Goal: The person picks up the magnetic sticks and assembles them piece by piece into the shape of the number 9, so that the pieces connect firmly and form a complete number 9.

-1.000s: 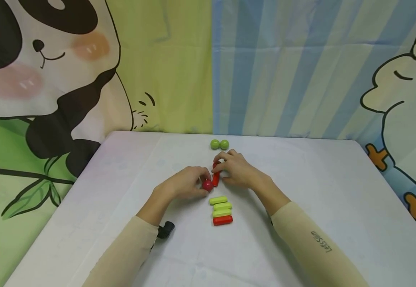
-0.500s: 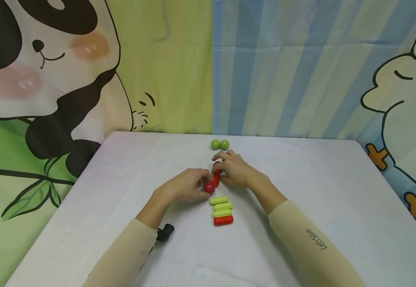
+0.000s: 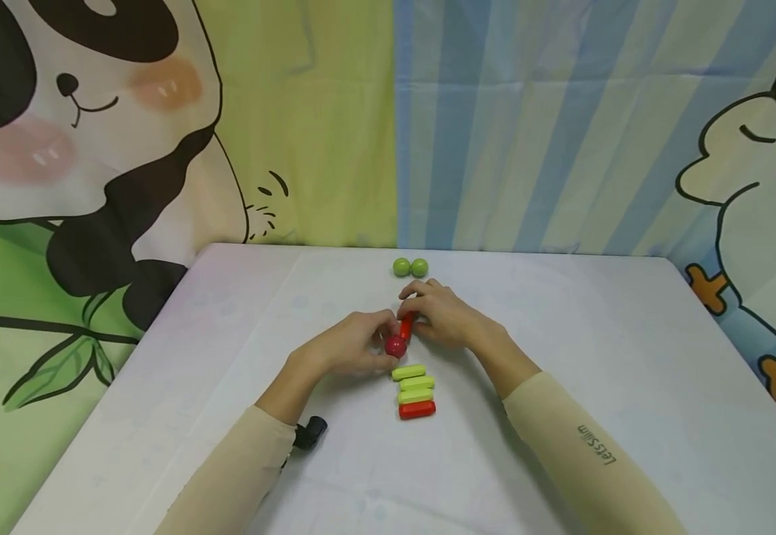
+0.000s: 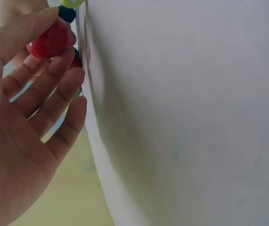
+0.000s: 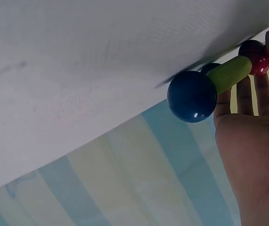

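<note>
My left hand (image 3: 354,343) pinches a glossy red ball (image 4: 52,40) between thumb and fingers. In the head view this red ball is at the near end of a red stick (image 3: 406,327); whether they touch, I cannot tell. My right hand (image 3: 443,316) grips a ball-and-stick toy piece, its fingers over the far end of the red stick. In the right wrist view the piece shows a red ball (image 5: 257,57) under the thumb, a yellow-green stick (image 5: 229,74) and a dark blue ball (image 5: 192,96). Another dark ball (image 5: 208,69) sits partly hidden behind.
Just nearer on the white table (image 3: 562,319) lie several yellow-green sticks (image 3: 417,383) and one red loose stick (image 3: 418,410) in a row. Two green balls (image 3: 410,267) sit side by side near the back edge. Printed curtains (image 3: 495,126) hang behind.
My left hand has moved slightly right with the red ball, towards the red stick's near end. My right hand stays nearly in place; the red stick shifted a little to the right.
</note>
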A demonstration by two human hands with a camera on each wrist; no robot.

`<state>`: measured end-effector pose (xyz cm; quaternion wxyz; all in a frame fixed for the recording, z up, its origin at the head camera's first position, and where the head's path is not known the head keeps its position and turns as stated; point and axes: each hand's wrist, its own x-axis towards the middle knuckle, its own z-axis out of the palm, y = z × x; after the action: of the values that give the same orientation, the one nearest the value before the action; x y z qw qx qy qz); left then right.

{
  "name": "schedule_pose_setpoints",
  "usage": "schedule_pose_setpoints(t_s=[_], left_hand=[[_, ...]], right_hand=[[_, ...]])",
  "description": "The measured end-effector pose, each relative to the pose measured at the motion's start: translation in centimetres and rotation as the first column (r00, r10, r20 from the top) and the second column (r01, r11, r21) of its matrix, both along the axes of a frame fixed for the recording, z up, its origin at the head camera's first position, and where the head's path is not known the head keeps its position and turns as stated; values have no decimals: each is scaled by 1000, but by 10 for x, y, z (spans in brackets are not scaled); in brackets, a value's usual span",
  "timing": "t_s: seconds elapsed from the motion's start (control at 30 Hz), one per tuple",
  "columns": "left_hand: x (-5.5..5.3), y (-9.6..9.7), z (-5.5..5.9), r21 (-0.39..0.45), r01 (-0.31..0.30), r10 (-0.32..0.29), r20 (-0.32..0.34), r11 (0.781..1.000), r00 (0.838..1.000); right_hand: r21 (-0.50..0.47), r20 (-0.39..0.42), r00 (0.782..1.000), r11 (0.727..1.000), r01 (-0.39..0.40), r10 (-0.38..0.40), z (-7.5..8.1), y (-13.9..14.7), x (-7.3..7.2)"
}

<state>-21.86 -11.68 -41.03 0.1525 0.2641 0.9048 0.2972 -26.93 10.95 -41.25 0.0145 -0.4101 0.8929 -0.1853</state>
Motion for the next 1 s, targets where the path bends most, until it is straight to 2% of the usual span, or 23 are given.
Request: schedule_pose_setpoints(t_s=[0.37,0.6,0.7,0.83,1.0], left_hand=[[0,1,1,25,15,-15,1,1000,1000],[-1,3,0,-9,38,-38,1,999,999],[-3,7,-1,-27,45,-45,-2,999,999],[-5,10,-2,-46,42,-43,-2,998,999],[-8,14,-3,-61,45,-45,12,997,999]], right_hand=[[19,25,1000,1000,16,-16,3,-2,1],[-48,47,995,995,92,-90,16,10,1],[-40,85,989,992,123,-119,20,21,2],[20,170,974,989,148,-150,21,34,3],[42,200,958,979,202,-206,17,50,4]])
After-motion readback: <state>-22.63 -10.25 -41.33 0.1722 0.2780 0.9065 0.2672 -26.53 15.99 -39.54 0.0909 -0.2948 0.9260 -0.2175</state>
